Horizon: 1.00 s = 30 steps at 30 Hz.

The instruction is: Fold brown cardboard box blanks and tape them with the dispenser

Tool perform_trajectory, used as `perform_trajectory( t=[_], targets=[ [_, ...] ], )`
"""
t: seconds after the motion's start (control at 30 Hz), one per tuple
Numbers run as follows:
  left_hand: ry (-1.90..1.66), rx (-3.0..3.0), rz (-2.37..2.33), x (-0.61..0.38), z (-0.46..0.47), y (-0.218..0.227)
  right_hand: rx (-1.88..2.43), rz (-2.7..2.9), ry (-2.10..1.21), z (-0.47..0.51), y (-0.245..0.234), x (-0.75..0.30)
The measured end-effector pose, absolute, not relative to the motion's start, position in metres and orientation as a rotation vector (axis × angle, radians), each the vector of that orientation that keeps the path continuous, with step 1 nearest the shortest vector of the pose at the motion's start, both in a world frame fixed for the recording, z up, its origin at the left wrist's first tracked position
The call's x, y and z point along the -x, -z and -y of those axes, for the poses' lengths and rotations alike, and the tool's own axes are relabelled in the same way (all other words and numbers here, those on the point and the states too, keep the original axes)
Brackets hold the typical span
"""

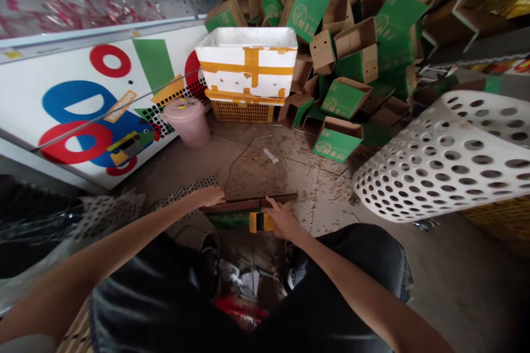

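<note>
I sit low with my knees apart over a dirty floor. A flattened brown-and-green cardboard box [248,205] lies on the floor in front of me. My left hand [210,196] curls over its left end. My right hand [280,219] presses on the right part of the box, index finger stretched along the edge, with a yellow tape dispenser [260,222] against its palm side. Whether the right hand grips the dispenser or only rests beside it is unclear.
A heap of green-and-brown cartons [343,38] fills the back right. A white foam box [248,63] sits on an orange crate [243,111]. A pink bucket [188,120] stands by a printed chest freezer [95,99]. A white perforated basket [451,160] lies at right.
</note>
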State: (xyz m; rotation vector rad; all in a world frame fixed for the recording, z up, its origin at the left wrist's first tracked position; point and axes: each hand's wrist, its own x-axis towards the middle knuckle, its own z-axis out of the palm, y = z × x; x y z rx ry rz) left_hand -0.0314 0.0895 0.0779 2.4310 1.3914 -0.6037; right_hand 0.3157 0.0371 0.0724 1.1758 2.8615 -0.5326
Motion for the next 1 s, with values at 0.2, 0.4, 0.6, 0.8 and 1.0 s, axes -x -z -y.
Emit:
perform_trajectory(
  t=[0.2,0.4,0.6,0.8,1.0],
  targets=[
    [0.68,-2.364,-1.325,0.047,-0.083,-0.077,-1.101,-2.782,0.273,-0.021,-0.075,-0.311],
    [0.651,-2.425,-1.284,0.044,-0.074,-0.092,-1.118,-2.689,0.28,-0.002,-0.086,-0.315],
    [0.589,-2.546,-1.293,0.045,-0.069,-0.096,-1.269,-2.636,0.488,-0.008,-0.088,-0.326],
    [0.745,-2.573,-1.455,0.044,-0.079,-0.095,-1.148,-2.594,0.611,-0.019,-0.103,-0.333],
    [0.505,-2.377,-1.918,0.041,-0.102,-0.113,-0.941,-2.724,0.933,0.006,-0.128,-0.325]
  ],
)
